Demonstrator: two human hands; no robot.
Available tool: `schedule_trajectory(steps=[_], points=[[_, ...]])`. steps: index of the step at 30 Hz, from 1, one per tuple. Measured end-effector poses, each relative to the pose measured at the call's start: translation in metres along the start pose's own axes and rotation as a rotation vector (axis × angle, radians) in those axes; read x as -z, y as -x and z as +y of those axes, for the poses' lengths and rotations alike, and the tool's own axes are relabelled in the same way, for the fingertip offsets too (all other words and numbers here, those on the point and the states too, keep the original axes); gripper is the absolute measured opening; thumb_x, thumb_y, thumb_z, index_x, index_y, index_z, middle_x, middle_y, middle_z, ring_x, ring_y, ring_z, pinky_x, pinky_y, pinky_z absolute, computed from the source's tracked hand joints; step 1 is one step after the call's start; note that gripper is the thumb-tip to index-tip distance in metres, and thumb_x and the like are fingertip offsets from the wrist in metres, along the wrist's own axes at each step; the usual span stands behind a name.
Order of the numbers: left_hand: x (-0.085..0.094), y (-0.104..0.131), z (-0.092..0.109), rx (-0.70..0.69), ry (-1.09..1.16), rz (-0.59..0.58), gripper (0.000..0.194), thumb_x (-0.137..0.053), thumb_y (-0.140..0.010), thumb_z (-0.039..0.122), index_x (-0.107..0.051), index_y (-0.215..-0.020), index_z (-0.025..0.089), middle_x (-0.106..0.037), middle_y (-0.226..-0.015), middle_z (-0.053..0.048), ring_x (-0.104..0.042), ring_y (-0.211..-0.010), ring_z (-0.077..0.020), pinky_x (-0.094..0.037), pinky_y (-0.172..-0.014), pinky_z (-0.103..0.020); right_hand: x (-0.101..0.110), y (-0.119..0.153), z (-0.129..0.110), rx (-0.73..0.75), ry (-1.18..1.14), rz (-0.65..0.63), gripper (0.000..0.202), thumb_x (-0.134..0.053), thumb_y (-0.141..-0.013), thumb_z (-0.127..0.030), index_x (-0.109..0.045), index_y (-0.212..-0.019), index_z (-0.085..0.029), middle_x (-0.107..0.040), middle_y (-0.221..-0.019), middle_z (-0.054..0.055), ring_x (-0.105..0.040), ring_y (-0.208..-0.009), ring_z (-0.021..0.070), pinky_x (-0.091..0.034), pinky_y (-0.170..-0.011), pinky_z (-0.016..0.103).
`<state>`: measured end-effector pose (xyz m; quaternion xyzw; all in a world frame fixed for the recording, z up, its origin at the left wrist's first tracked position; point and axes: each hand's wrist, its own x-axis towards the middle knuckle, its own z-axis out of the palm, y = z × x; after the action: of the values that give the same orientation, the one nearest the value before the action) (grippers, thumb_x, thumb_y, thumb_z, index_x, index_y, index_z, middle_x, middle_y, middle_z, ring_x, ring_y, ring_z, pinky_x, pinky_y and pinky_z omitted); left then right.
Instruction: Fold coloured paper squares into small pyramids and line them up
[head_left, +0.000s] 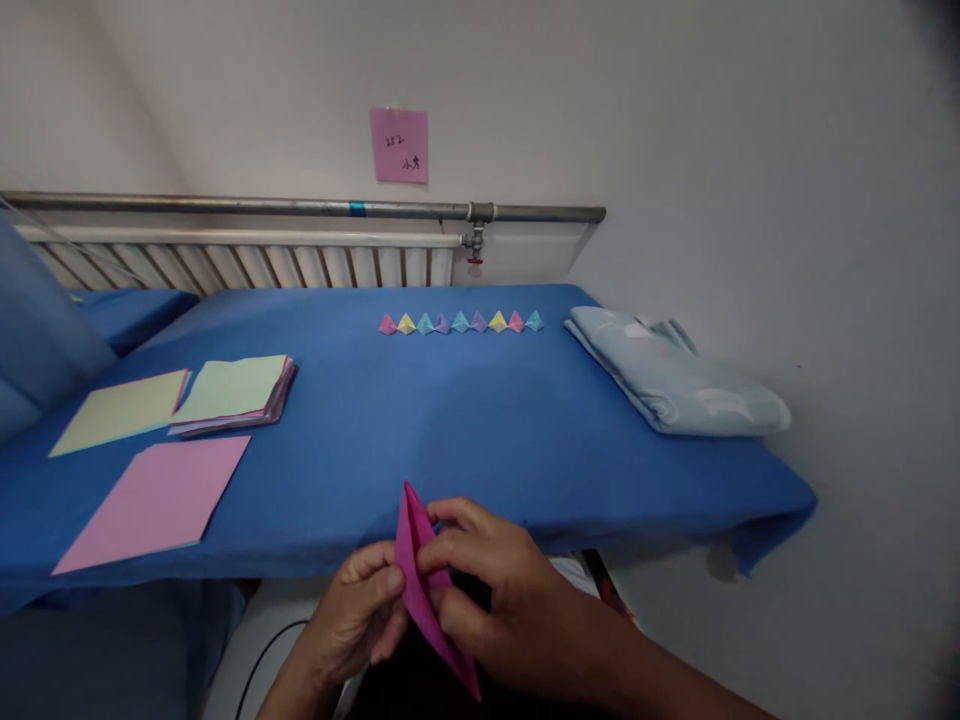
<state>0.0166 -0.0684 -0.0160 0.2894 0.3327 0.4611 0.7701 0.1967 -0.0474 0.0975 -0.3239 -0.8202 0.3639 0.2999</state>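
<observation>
A folded magenta sheet of paper is held between my two hands, just off the front edge of the blue-covered table. It stands tilted, with a narrow opening between its layers and pointed ends at top and bottom. My left hand pinches its left side between thumb and fingers. On the other side, my right hand grips the paper, with fingertips at and partly inside the opening. Farther back on the table runs a row of several small folded paper pieces in pink, yellow, blue and purple.
Paper stacks lie at left: a pale green-topped stack, yellow sheets and pink sheets. A folded light-blue blanket rests at right. Behind the table are a radiator, a pipe and a pink wall note.
</observation>
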Motion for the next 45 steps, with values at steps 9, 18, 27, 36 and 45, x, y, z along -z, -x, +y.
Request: schedule_trajectory(steps=[9,18,27,36,45], points=[[-0.007,-0.001,0.010,0.019,-0.184,0.009,0.033,-0.068,-0.073,0.047,-0.057,-0.073,0.016,-0.042,-0.036,0.011,-0.029,-0.029,-0.0009,-0.017,-0.034,-0.013,-0.006,-0.001,0.015,-0.257,-0.213,-0.150,0.019,-0.050,-0.079,-0.007,-0.063,-0.087,-0.018,-0.061,-0.075,-0.003,-0.050,-0.065,0.0086,-0.039,-0.059,0.018],[-0.037,0.002,0.038,-0.108,-0.474,0.211,0.035,-0.060,-0.079,0.046,-0.052,-0.100,0.019,-0.057,-0.056,0.007,-0.050,-0.043,-0.0081,-0.041,-0.043,-0.019,-0.007,-0.007,0.020,-0.123,0.087,-0.064,0.010,-0.050,-0.079,-0.009,-0.055,-0.077,-0.017,-0.059,-0.073,-0.001,-0.051,-0.064,0.0098,-0.038,-0.062,0.020],[-0.051,0.008,0.050,-0.176,-0.642,0.213,0.043,-0.063,-0.077,0.038,-0.054,-0.115,0.019,-0.066,-0.109,-0.007,-0.062,-0.100,-0.0222,-0.049,-0.088,-0.035,-0.011,-0.010,0.029,0.014,0.350,-0.047,0.007,-0.049,-0.084,-0.015,-0.056,-0.085,-0.017,-0.063,-0.080,0.004,-0.056,-0.071,0.0153,-0.042,-0.065,0.025],[-0.063,-0.002,0.048,-0.258,-0.855,0.400,0.029,-0.049,-0.085,0.040,-0.057,-0.103,0.019,-0.063,-0.069,0.002,-0.059,-0.056,-0.0133,-0.048,-0.055,-0.025,-0.012,-0.011,0.040,0.199,0.646,0.128,0.034,-0.043,-0.093,-0.025,-0.052,-0.125,-0.020,-0.061,-0.091,0.010,-0.058,-0.070,0.0167,-0.048,-0.063,0.028],[-0.064,-0.014,0.047,-0.227,-0.968,0.482,0.027,-0.047,-0.082,0.036,-0.058,-0.099,0.017,-0.059,-0.059,0.002,-0.057,-0.048,-0.0143,-0.044,-0.048,-0.025,-0.011,-0.008,0.053,0.272,0.660,0.319,0.054,-0.046,-0.091,-0.013,-0.034,-0.140,-0.030,-0.041,-0.129,0.014,-0.057,-0.092,0.0169,-0.053,-0.076,0.031]])
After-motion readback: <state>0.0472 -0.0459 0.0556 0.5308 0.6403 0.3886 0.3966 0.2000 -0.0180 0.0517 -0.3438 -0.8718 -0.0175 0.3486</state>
